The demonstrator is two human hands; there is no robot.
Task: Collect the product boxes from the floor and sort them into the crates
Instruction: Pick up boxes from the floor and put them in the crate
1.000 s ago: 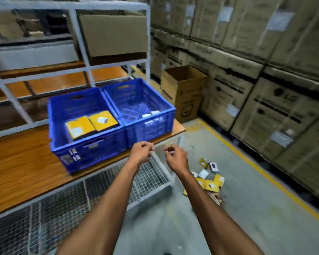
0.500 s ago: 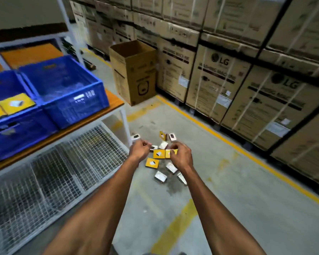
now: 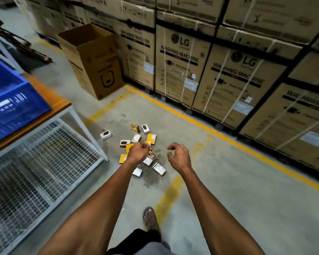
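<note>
Several small yellow and white product boxes (image 3: 151, 138) lie scattered on the concrete floor ahead of me, one white box (image 3: 106, 135) apart to the left. My left hand (image 3: 138, 152) hovers above the pile with its fingers curled in, and I see nothing in it. My right hand (image 3: 178, 156) hangs just right of the pile, fingers loosely curved, holding nothing. One blue crate (image 3: 11, 100) stands on the wooden shelf top (image 3: 50, 100) at the left edge; its inside is out of sight.
A wire-mesh shelf (image 3: 35, 162) on a white frame sits under the wooden top at left. An open tall carton (image 3: 92, 59) stands behind the pile. Stacked washing-machine cartons (image 3: 228, 80) wall off the right behind a yellow floor line (image 3: 210, 129). My sandalled foot (image 3: 150, 217) is below.
My view has swung from the crates down and right to the floor pile. Both arms reach lower toward the boxes, and my hands have moved apart.
</note>
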